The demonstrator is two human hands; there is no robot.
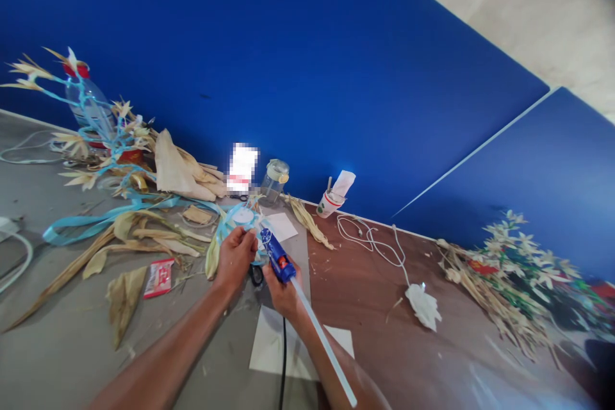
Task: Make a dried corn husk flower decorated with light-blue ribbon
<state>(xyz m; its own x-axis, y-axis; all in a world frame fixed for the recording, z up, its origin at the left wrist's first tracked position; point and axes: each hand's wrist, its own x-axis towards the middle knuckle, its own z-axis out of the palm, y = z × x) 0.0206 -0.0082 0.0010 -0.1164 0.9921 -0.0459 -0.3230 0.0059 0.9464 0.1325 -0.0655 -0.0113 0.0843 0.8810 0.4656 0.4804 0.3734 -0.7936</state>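
"Head view: where's the hot-glue gun?"
"Near centre, above the surface, wrapped in the right grip."
"And the left grip?"
"Fingertips pressed together beside light-blue ribbon; whether around anything, I cannot tell."

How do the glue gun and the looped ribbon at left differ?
Color: the glue gun is mostly dark blue; the ribbon is pale blue. Pose: the glue gun is in the right hand; the ribbon lies loosely looped on the gray table. Shape: the glue gun is bulky, with a long stick protruding; the ribbon is a flat strip. Both are shades of blue.
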